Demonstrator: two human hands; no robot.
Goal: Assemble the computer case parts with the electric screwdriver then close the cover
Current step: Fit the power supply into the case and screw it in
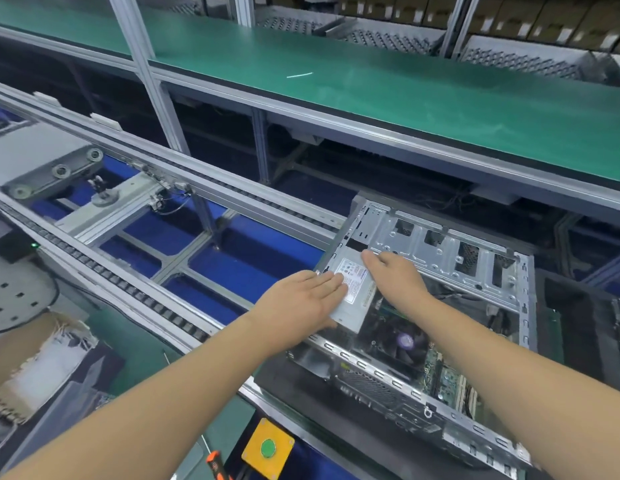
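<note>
Grey sheet steel forms the open computer case [440,299], which lies on its side on the conveyor line with no cover on it. Both hands rest on the power supply [353,289], the labelled metal box seated in the case's near-left corner. The left hand [301,303] lies flat, fingers straight and together, pressing the box's left edge. The right hand [395,275] lies on the box's far side, fingers extended toward its top corner; neither grip closes around anything. Pressing from 2 sides likely seats the box squarely against the case wall, so that its screw holes line up. Below the hands, a fan [405,341] and circuit board sit inside the case. An orange-handled screwdriver [216,464] lies well apart, near the left forearm.
</note>
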